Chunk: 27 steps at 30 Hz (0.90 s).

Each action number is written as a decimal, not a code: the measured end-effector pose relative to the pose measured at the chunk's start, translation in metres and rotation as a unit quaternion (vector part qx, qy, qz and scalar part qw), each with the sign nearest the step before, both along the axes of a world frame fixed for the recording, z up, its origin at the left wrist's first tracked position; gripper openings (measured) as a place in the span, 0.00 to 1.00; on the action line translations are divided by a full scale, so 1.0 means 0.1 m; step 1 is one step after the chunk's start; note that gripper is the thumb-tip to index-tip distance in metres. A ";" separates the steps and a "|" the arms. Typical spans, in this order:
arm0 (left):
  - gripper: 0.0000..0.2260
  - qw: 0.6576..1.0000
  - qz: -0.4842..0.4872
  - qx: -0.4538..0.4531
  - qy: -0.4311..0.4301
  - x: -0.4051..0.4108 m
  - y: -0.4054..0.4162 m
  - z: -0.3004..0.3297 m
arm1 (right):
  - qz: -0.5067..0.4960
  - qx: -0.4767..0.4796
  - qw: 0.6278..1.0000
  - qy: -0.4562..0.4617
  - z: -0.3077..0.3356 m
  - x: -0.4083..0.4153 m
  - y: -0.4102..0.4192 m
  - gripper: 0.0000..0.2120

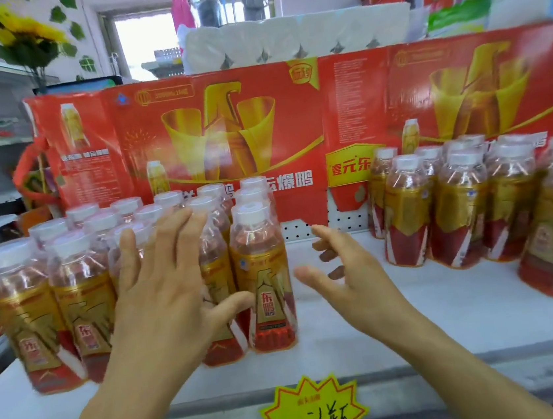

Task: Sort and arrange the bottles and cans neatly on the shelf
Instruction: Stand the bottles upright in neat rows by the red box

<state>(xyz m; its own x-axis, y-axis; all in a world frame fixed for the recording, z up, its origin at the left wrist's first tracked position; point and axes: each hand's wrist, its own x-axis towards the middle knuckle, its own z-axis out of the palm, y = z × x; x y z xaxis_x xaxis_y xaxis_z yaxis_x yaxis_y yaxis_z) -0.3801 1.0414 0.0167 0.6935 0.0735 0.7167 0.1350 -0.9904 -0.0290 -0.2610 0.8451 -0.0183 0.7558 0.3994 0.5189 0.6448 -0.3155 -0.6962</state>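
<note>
Landmark: the front-right bottle [262, 276] of the left cluster, standing upright on the white shelf [418, 317]; every place below is given from it.
Left cluster [109, 263]: packed rows of white-capped red-and-gold bottles ran left and back from the landmark bottle, touching one another.
Right cluster [467, 201]: a second group of the same bottles stood well apart to its right, a bare stretch of shelf between.
Left hand [170, 283]: fingers spread and straight, laid over the bottles just left of the landmark, thumb reaching across to its label; it grasped nothing.
Right hand [351, 269]: just right of the landmark, apart from it, fingers loosely curled and parted, holding nothing.
Backdrop: red printed cartons [210, 127] stood behind; a yellow price tag [314, 418] hung at the shelf edge below.
Step in hand: probably squaring up the left cluster.
Next move: likely the right hand closing in on the landmark's free side, pressing evenly so no bottle tips.
</note>
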 end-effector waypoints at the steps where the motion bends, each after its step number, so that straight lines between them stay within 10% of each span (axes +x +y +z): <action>1: 0.44 1.000 0.000 -0.016 -0.010 0.03 -0.07 0.05 | -0.043 0.006 0.998 -0.040 0.09 0.11 -0.13 0.29; 6: 0.36 0.999 -0.040 -0.013 0.009 0.28 -0.40 0.28 | -0.223 -0.081 0.961 -0.140 0.73 0.92 -0.77 0.26; 13: 0.30 0.987 -0.099 -0.080 0.100 0.61 -0.49 0.75 | -0.127 -0.367 0.921 -0.025 1.25 1.32 -0.93 0.17; 27: 0.29 0.926 0.003 -0.152 0.345 1.23 -0.28 1.09 | -0.107 -0.309 0.940 -0.094 1.17 1.37 -0.09 0.28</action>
